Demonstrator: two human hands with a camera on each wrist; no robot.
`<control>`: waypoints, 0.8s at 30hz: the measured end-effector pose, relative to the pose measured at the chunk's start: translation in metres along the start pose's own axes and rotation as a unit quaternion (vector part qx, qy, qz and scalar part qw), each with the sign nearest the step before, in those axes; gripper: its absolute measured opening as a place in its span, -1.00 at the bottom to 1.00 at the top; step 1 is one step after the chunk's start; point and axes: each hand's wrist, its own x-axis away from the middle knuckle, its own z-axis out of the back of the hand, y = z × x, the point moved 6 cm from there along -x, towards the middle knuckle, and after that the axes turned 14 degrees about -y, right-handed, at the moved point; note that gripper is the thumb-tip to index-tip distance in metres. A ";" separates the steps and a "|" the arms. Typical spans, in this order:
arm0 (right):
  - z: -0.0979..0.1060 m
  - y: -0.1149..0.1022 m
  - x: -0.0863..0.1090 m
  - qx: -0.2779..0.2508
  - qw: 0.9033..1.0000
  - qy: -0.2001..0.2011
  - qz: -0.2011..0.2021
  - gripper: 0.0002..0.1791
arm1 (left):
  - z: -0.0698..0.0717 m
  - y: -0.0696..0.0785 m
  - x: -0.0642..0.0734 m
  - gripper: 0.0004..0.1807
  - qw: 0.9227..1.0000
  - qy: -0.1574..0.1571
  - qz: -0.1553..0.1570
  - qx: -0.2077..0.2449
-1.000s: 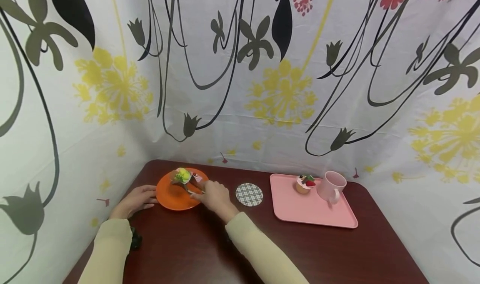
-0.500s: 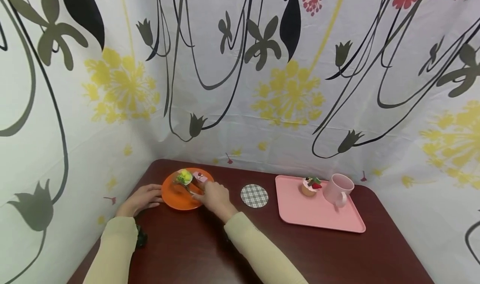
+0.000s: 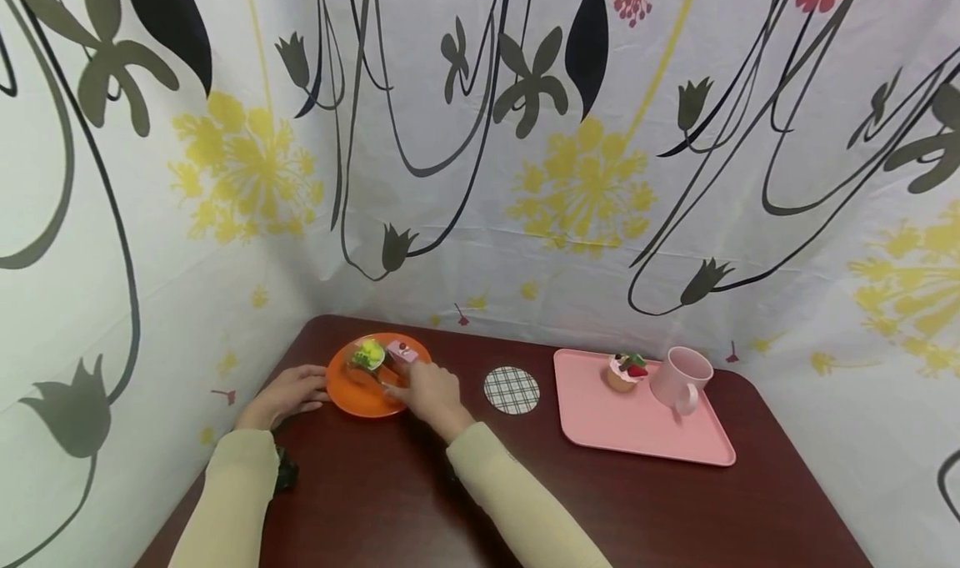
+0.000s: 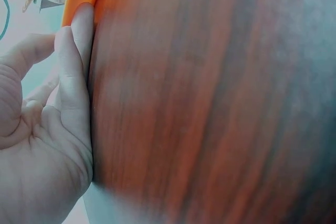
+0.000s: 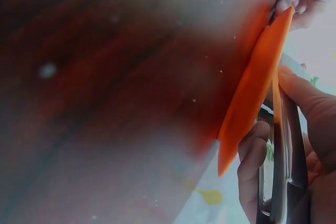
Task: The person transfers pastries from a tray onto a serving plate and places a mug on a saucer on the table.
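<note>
Metal tongs — gripped in right hand over orange plate, lower left of head frame. Left hand — fingers extended, touching plate rim.

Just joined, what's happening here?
A person's right hand holds metal tongs over an orange plate; the left hand touches its rim. By the tongs' tips is a yellow-green-topped treat; whether it's gripped is unclear. A pink cake piece sits beside it. Rightward, a pink tray holds a cupcake and mug.

the right wrist view's bottom edge cuts off the metal tongs, and its tabletop is blurred.
</note>
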 end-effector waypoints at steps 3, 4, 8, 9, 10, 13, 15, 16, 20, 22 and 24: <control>-0.001 0.001 0.000 -0.006 1.000 -0.006 0.000 -0.41 | -0.001 0.000 0.000 -0.31 1.000 0.001 0.002 0.001; -0.001 0.002 0.000 -0.006 1.000 -0.007 0.000 -0.42 | -0.001 0.001 0.000 -0.32 1.000 0.001 0.003 0.002; 0.000 0.002 0.000 -0.009 1.000 -0.016 0.003 -0.46 | -0.002 0.003 0.001 -0.33 1.000 0.000 0.004 0.009; 0.001 0.002 0.000 -0.012 1.000 -0.020 0.004 -0.47 | -0.002 0.003 0.001 -0.33 1.000 0.001 0.005 0.012; 0.001 0.001 0.001 -0.014 1.000 -0.023 0.004 -0.47 | -0.001 0.003 0.002 -0.33 1.000 0.002 0.007 0.014; 0.002 0.000 0.001 -0.016 0.999 -0.030 0.000 -0.44 | -0.002 0.003 0.001 -0.32 1.000 0.003 0.011 0.016; 0.002 0.000 0.001 -0.014 0.999 -0.032 -0.003 -0.42 | -0.002 0.002 0.001 -0.32 1.000 0.005 0.016 0.015; 0.002 0.000 0.001 -0.012 0.999 -0.032 -0.004 -0.42 | -0.002 0.001 0.001 -0.32 1.000 0.006 0.017 0.014; 0.002 -0.002 0.001 -0.009 0.999 -0.031 -0.001 -0.45 | -0.002 0.000 0.000 -0.32 1.000 0.008 0.014 0.006; 0.002 -0.002 0.002 -0.010 1.000 -0.029 -0.002 -0.46 | -0.002 0.000 0.000 -0.33 1.000 0.009 0.012 0.005; 0.003 -0.001 0.002 -0.014 1.000 -0.027 -0.007 -0.46 | -0.001 0.000 -0.001 -0.32 1.000 0.007 0.009 0.004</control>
